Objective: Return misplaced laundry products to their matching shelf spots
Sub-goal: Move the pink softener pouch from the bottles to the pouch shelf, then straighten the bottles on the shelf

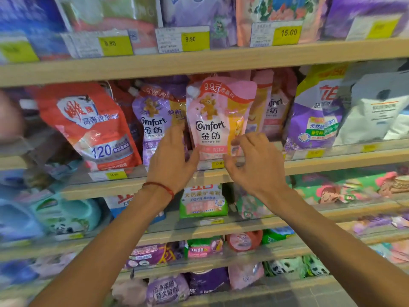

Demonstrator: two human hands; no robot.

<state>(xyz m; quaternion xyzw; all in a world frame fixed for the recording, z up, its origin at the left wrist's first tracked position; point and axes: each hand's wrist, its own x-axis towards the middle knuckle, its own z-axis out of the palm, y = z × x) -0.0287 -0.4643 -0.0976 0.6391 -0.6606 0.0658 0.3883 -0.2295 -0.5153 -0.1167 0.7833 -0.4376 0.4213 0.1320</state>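
A pink Comfort softener pouch [218,120] stands upright on the middle shelf [332,165], in front of other pink pouches. Left of it stands a purple Comfort pouch [155,120]. My left hand [172,158] rests flat at the seam between the two pouches, fingers up and thumb touching the pink pouch's lower left edge. My right hand [254,160] is at the pouch's lower right corner with its fingers curled loosely against the front. Neither hand visibly closes around the pouch.
A red pouch [93,127] leans at the left, and a purple-and-yellow bag [316,116] and white bag [376,107] stand at the right. Yellow price tags [218,164] line the shelf edges. Shelves above and below are packed with more bags and bottles.
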